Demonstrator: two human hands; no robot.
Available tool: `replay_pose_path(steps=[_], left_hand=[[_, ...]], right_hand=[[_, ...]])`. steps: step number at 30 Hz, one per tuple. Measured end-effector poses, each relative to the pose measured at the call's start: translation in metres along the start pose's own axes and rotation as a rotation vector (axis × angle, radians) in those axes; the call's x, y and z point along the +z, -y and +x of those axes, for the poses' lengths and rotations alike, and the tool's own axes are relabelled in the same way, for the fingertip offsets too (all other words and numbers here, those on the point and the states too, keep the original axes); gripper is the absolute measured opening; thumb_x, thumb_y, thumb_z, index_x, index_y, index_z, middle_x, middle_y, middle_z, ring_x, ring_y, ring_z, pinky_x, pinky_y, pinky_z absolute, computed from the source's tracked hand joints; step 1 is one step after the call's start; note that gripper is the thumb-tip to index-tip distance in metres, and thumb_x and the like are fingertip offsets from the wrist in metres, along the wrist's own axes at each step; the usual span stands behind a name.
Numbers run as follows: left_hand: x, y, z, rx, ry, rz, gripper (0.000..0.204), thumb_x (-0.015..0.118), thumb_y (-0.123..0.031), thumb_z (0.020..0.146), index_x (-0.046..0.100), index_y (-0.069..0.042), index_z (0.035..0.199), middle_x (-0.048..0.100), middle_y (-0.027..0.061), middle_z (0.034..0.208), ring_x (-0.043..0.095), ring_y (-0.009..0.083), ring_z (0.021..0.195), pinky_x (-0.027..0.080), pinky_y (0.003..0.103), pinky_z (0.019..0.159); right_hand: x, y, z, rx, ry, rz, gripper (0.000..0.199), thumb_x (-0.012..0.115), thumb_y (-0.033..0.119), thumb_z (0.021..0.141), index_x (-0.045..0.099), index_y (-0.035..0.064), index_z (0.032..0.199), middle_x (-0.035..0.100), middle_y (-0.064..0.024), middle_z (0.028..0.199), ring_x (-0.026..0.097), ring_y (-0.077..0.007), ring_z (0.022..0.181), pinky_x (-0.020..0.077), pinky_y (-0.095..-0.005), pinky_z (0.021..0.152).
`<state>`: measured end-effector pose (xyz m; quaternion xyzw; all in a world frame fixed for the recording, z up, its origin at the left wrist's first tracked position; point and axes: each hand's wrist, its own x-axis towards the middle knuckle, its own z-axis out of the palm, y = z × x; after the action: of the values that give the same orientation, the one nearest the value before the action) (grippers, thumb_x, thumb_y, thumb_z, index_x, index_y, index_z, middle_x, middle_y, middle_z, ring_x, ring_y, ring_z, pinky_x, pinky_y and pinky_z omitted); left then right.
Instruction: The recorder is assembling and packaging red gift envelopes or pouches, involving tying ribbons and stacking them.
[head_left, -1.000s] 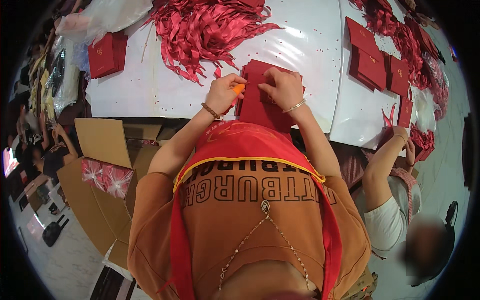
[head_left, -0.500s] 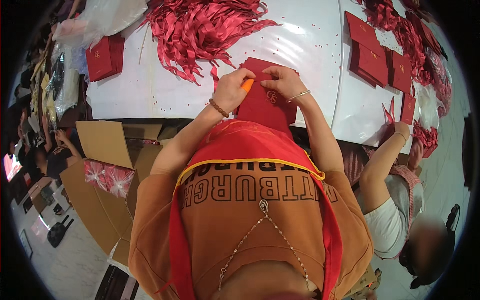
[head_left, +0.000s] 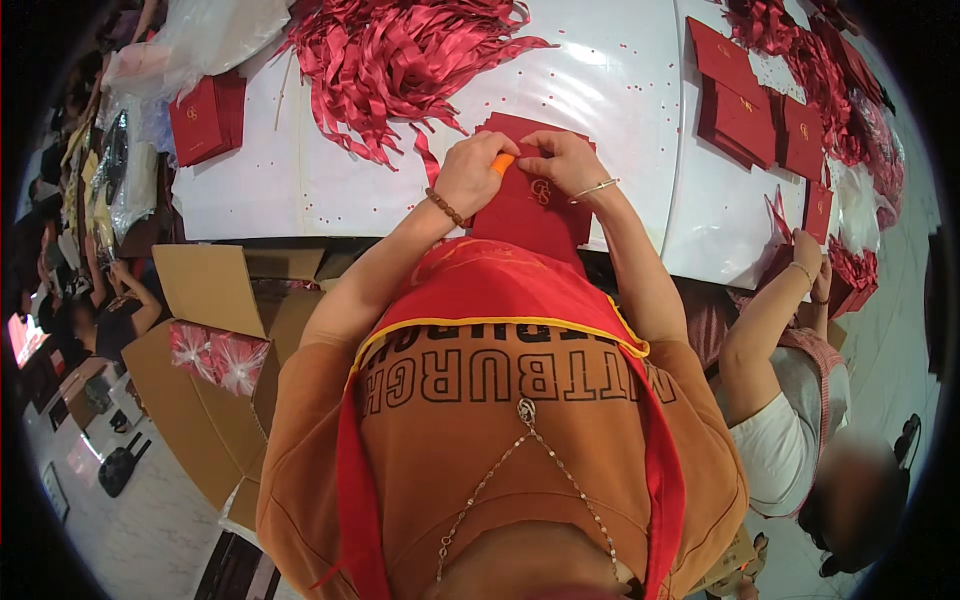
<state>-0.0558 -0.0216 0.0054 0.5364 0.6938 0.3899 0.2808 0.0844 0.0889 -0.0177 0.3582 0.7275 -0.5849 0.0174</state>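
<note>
A stack of red paper gift bags [head_left: 560, 205] with a gold emblem lies before me at the table's near edge. Over its upper part my left hand [head_left: 474, 172] is closed, thumb and fingertips pinched together. An orange finger cover [head_left: 503, 163] sits on a digit of that hand. Close beside it, my right hand [head_left: 562, 165] is also closed, its thumb and forefinger pinching toward the left hand. Whatever lies between the fingertips is too small to make out. Past my left hand lies a big heap of dark red ribbons [head_left: 390, 70], one loose strand reaching down near it.
Red bags stand at the far left [head_left: 208, 118] and lie in piles at the right [head_left: 738, 115]. An open cardboard box [head_left: 195, 400] with wrapped red packs is at my left. At my right, a co-worker's hand [head_left: 806, 252] works near more red bags. Red dots speckle the white table [head_left: 620, 90].
My left hand has shifted slightly right and up, closer to the right hand. My right hand has barely moved. The co-worker's hand at the right has risen a little.
</note>
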Motion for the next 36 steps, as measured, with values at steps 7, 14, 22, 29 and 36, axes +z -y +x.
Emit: replay_pose_path(steps=[7, 14, 22, 29, 36], left_hand=[[0.000, -0.004, 0.000, -0.068, 0.026, -0.030, 0.012, 0.054, -0.005, 0.076, 0.061, -0.002, 0.086, 0.061, 0.0140, 0.082, 0.059, 0.0284, 0.077, 0.046, 0.033, 0.067], [0.005, -0.004, -0.002, -0.001, -0.015, 0.051, 0.013, 0.055, -0.006, 0.076, 0.061, -0.002, 0.086, 0.062, 0.0144, 0.082, 0.060, 0.0274, 0.076, 0.046, 0.033, 0.067], [-0.005, 0.002, 0.005, -0.019, -0.002, 0.074, 0.011, 0.055, -0.005, 0.075, 0.061, -0.002, 0.084, 0.061, 0.0141, 0.081, 0.059, 0.0285, 0.074, 0.046, 0.034, 0.065], [0.000, 0.006, 0.002, 0.129, -0.074, 0.199, 0.010, 0.054, -0.002, 0.074, 0.058, -0.002, 0.083, 0.060, 0.0139, 0.076, 0.058, 0.0311, 0.070, 0.046, 0.037, 0.062], [-0.005, -0.008, 0.004, -0.031, -0.030, 0.183, 0.020, 0.054, 0.000, 0.073, 0.054, -0.003, 0.093, 0.058, 0.0137, 0.070, 0.057, 0.0324, 0.067, 0.044, 0.039, 0.059]], right_hand=[[0.000, -0.002, -0.003, -0.061, -0.062, -0.005, 0.036, 0.068, 0.022, 0.070, 0.061, 0.0080, 0.102, 0.062, -0.0113, 0.078, 0.059, -0.0234, 0.073, 0.0452, -0.0328, 0.067], [-0.003, 0.014, -0.011, -0.020, -0.124, -0.085, 0.032, 0.069, 0.020, 0.068, 0.062, 0.0050, 0.096, 0.062, -0.0110, 0.077, 0.059, -0.0236, 0.070, 0.0456, -0.0324, 0.065], [0.007, 0.021, -0.002, -0.086, -0.169, -0.140, 0.031, 0.069, 0.020, 0.068, 0.063, 0.0065, 0.096, 0.063, -0.0133, 0.082, 0.061, -0.0271, 0.075, 0.0463, -0.0357, 0.068], [0.009, 0.028, -0.003, -0.062, -0.125, -0.232, 0.032, 0.067, 0.022, 0.069, 0.062, 0.0103, 0.099, 0.063, -0.0146, 0.084, 0.060, -0.0311, 0.078, 0.0468, -0.0388, 0.070], [0.016, 0.033, -0.008, -0.183, -0.218, -0.339, 0.030, 0.065, 0.020, 0.068, 0.063, 0.0100, 0.097, 0.063, -0.0133, 0.077, 0.060, -0.0301, 0.073, 0.0465, -0.0398, 0.066]])
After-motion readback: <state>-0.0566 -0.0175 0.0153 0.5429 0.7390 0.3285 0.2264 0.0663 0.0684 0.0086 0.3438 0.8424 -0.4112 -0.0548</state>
